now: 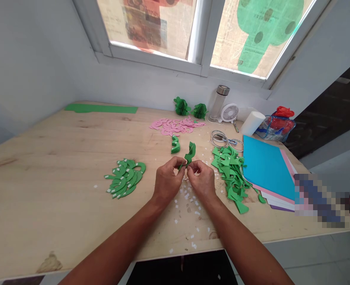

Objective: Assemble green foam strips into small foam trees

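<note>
Near the middle of the table, both my hands pinch a curved green paper cutout [191,151], raised a little off the wood. My left hand [169,178] grips its lower left end between thumb and finger. On the other side, my right hand [202,178] has its fingertips closed on the lower edge. Just beyond lies a small stack of green curved cutouts [175,145] with white bits on it. To the left is a fanned pile of green cutouts [125,178] bearing small white tabs. Tiny white paper pieces [189,198] are scattered beneath my hands.
Green scraps [233,174] and blue sheets [267,166] lie to the right. Behind are pink cutouts [176,126], tape rolls [219,138], a bottle [218,105], a small fan [229,113], a white roll [252,123] and a clear bag [277,127]. A green strip [103,108] lies far left.
</note>
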`<state>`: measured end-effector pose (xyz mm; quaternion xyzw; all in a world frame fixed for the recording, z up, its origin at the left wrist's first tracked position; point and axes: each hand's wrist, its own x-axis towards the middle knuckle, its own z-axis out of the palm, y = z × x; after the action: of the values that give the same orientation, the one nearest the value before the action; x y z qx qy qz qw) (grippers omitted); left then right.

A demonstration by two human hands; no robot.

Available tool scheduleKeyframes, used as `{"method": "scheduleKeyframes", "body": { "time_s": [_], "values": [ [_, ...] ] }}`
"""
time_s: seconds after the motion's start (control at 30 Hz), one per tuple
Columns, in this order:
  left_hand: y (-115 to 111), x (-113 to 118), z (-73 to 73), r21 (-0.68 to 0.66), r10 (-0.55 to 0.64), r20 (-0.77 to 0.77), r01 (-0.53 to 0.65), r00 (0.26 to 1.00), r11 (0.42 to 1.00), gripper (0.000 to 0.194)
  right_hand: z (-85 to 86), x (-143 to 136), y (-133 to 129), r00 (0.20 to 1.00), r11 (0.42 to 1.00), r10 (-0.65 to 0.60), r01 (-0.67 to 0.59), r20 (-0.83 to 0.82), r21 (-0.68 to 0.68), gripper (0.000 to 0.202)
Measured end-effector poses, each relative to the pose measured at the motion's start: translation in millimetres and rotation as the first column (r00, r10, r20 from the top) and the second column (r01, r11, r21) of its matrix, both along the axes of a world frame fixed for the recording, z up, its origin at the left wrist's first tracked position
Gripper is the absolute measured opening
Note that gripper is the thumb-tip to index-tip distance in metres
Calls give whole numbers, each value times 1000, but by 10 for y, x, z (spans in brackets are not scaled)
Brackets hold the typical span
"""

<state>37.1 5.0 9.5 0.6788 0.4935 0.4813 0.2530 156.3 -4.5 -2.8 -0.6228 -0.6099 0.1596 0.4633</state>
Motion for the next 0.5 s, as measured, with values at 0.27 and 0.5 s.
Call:
{"method": "scheduleKeyframes", "body": {
  "time_s": [0.27,0.5],
  "values": [
    [-2,3,-7,11,0,-4,0,1000,1000,10,-6,-2,2,1000,1000,-6,6,17,-1,9],
    [-5,5,-21,-2,-17,6,17,1000,1000,11,-18,-13,7,998,999,-33,33,50,1,8]
  ]
}}
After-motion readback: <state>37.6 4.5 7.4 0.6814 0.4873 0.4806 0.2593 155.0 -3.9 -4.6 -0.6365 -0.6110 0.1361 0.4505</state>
